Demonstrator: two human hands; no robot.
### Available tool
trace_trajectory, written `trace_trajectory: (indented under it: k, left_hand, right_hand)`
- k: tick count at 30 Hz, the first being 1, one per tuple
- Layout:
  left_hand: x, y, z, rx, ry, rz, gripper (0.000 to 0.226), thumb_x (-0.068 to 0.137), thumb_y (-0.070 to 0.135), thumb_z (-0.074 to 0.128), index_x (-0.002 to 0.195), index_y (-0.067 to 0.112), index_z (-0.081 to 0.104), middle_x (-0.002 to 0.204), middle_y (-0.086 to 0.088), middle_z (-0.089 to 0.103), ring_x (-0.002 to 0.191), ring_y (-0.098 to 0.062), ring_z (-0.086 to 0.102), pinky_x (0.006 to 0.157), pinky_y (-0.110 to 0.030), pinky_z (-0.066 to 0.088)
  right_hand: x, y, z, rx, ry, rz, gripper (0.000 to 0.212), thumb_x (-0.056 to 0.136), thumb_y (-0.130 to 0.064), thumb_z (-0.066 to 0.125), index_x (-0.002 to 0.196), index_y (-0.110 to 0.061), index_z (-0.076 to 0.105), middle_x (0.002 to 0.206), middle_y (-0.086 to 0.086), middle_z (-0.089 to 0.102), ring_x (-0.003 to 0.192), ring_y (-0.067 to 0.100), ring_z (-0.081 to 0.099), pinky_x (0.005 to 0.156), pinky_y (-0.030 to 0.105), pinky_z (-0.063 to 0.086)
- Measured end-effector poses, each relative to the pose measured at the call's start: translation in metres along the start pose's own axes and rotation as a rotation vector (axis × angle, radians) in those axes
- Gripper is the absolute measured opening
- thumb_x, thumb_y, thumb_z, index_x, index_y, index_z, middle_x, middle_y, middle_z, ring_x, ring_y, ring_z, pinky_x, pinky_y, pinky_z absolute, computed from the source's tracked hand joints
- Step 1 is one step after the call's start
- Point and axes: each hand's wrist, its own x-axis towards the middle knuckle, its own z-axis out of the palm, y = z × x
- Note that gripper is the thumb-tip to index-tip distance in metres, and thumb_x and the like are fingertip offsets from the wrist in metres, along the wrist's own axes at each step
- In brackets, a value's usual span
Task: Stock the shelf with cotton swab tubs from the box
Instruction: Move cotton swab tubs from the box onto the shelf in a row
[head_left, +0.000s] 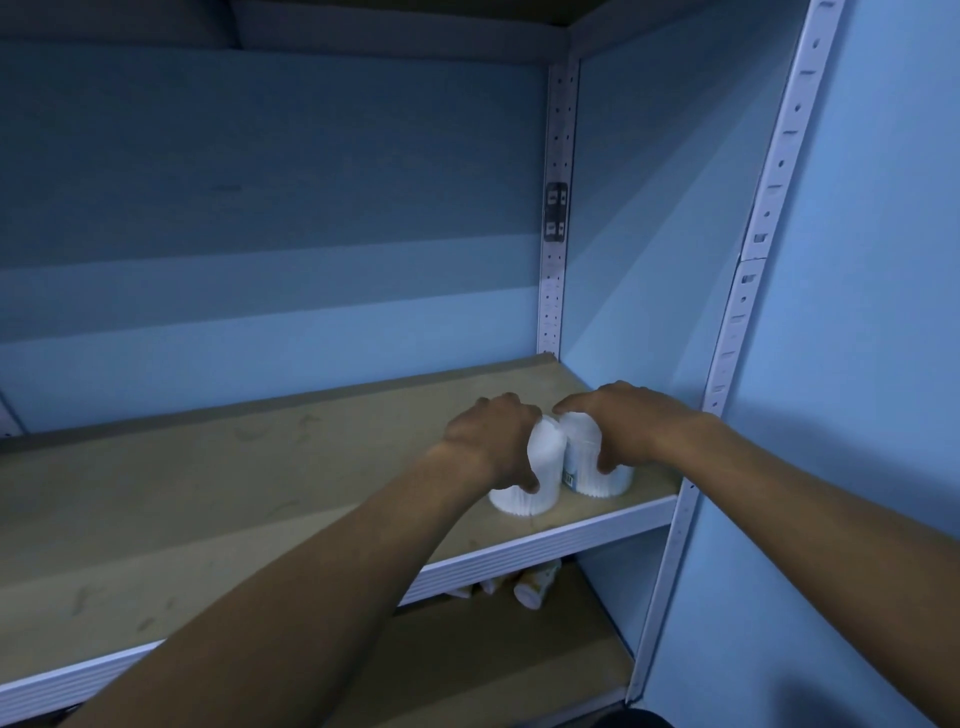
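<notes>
Two white cotton swab tubs stand side by side at the right end of the wooden shelf (260, 493), close to its front edge. My left hand (488, 441) wraps over the top of the left tub (524, 501). My right hand (618, 426) covers the top of the right tub (597, 480), thumb on its front. The two tubs touch near their tops. The right tub shows a small label on its left side. The box is not in view.
White perforated metal uprights (748, 260) frame the shelf on the right, with a blue wall behind. On the lower shelf (493, 654), a few small bottles (535, 587) lie under the shelf edge. The shelf board stretches far to the left.
</notes>
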Motion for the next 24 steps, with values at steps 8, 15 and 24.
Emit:
trace_trajectory:
  k: [8,15,24]
  left_hand:
    - [0.027,-0.021,0.005,-0.074,0.055,-0.037,0.079,0.07,0.041,0.085,0.139,0.02,0.052,0.136,-0.005,0.054,0.123,-0.026,0.054,0.099,-0.039,0.049]
    - [0.065,-0.045,0.007,-0.103,0.048,-0.057,0.08,0.072,0.044,0.083,0.141,0.024,0.049,0.139,-0.002,0.051,0.126,-0.023,0.05,0.1,-0.037,0.047]
    - [0.113,-0.071,0.011,-0.132,0.085,-0.08,0.084,0.073,0.042,0.084,0.146,0.023,0.046,0.144,-0.003,0.049,0.131,-0.023,0.048,0.101,-0.034,0.044]
  right_hand:
    - [0.027,0.014,0.012,0.148,0.122,0.046,0.082,0.077,-0.018,0.08,0.148,-0.031,0.042,0.143,0.007,0.05,0.128,0.027,0.051,0.1,0.037,0.048]
    - [0.063,0.025,0.011,0.185,0.114,0.026,0.079,0.081,-0.019,0.075,0.15,-0.033,0.038,0.148,0.003,0.043,0.134,0.023,0.043,0.101,0.029,0.039]
    - [0.114,0.033,0.003,0.168,0.1,0.036,0.08,0.078,-0.023,0.078,0.148,-0.035,0.04,0.146,0.002,0.045,0.133,0.025,0.046,0.103,0.037,0.044]
